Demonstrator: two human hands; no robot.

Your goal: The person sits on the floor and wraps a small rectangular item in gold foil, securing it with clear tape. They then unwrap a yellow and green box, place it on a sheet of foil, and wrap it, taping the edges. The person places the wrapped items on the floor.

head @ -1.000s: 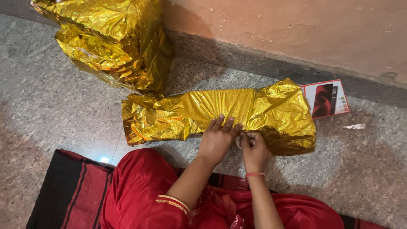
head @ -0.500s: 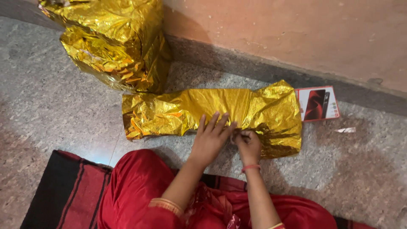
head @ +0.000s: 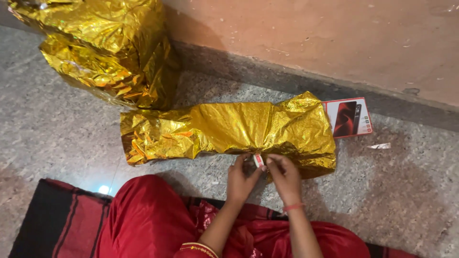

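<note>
Nearest the camera, a red garment [head: 158,224] covers the person's lap, over one dark striped mat [head: 57,220] on the speckled stone floor [head: 406,191]. Just beyond, the left hand [head: 240,177] and right hand [head: 285,176] meet, fingers curled, both pinching one small white-and-red tape roll [head: 258,160] at the near edge of one long gold foil-wrapped parcel [head: 224,129]. Past its right end lies one red phone box [head: 348,117]. Farther left, a second, bulkier gold foil bundle [head: 100,48] stands against the peach wall [head: 334,38].
</note>
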